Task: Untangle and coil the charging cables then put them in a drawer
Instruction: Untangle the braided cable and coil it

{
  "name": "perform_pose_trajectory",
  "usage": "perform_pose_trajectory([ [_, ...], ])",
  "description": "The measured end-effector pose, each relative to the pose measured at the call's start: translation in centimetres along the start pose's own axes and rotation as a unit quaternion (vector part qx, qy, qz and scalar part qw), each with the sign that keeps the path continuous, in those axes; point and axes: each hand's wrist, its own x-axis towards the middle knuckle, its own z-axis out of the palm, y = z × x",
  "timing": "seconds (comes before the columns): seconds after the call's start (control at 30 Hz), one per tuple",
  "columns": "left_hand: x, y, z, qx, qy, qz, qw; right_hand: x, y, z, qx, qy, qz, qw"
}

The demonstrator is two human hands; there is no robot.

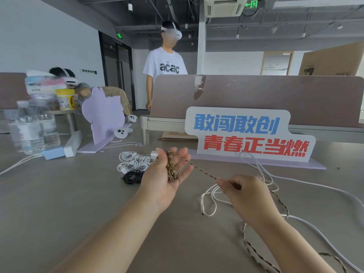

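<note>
Two hands: the left hand (169, 171) and the right hand (243, 195) are raised over the grey-brown table (59, 198), with one cable stretched taut between them.
Left hand: palm up, fingers nearly straight and spread wide; several loops of the brown-and-gold braided cable (202, 171) lie across the palm.
Right hand: back of the hand to the camera, thumb and fingers pinched narrow on the braided cable a little way from the loops.
Braided cable: from the right hand it drops to the table and snakes loosely toward the near right corner.
Loose white cable (209, 202): uncoiled on the table beneath and beyond the right hand, its plug end lying near the right wrist; long white runs trail off to the right.
Coiled white cables (134, 161): bundled on the table just behind the left hand, with a small white charger plug (154, 154) at their far edge.
Coiled black cable (133, 177): just in front of the white bundles, beside the left wrist.
White sign with blue and red characters (246, 134): upright on a lilac base, behind both hands.
Lilac cut-out board (104, 119): upright, far left of the sign, two white controllers (122, 133) beside it.
Clear water bottles (29, 131): far left, next to a pale blue box (54, 152).
Brown desk divider (275, 95): behind the sign; a person in a white T-shirt (165, 64) wearing a headset stands beyond it.
</note>
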Motion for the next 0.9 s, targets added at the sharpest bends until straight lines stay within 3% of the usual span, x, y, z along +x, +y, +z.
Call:
perform_pose_trajectory([
  [0.07, 0.3, 0.5, -0.4, -0.102, 0.007, -0.029, 0.994, -0.1, -0.1, -0.2, -0.006, 0.014, 0.014, 1.0],
  [0.13, 0.6, 0.9, -0.7, -0.088, 0.025, -0.053, 0.994, -0.1, 0.0, -0.7, -0.003, 0.045, 0.012, 0.999],
  [0.23, 1.1, 0.4, -0.9, 0.137, 0.085, -0.036, 0.986, -0.2, -0.1, -1.2, 0.075, 0.029, -0.014, 0.997],
  [0.3, 0.9, -0.4, -1.1, 0.313, 0.092, 0.016, 0.945, -0.6, -0.5, -1.2, 0.125, -0.02, -0.033, 0.991],
  [0.37, 0.5, -1.2, -1.3, 0.414, 0.066, 0.052, 0.906, -0.7, -0.8, -1.1, 0.131, -0.033, -0.049, 0.99],
  [0.57, -1.1, -3.0, -0.8, 0.607, -0.069, 0.045, 0.791, -0.6, -0.5, -0.7, 0.031, 0.051, -0.096, 0.994],
  [0.77, -3.2, -4.5, 0.3, 0.57, -0.285, -0.079, 0.766, -0.4, -0.4, -0.5, 0.016, 0.093, -0.105, 0.99],
  [0.83, -3.1, -4.7, 0.4, 0.563, -0.267, -0.043, 0.781, -0.3, -0.3, -0.5, 0.032, 0.1, -0.083, 0.991],
  [0.9, -2.5, -4.5, 0.4, 0.526, -0.182, -0.001, 0.831, -0.1, -0.2, -0.6, 0.044, 0.104, -0.061, 0.992],
])
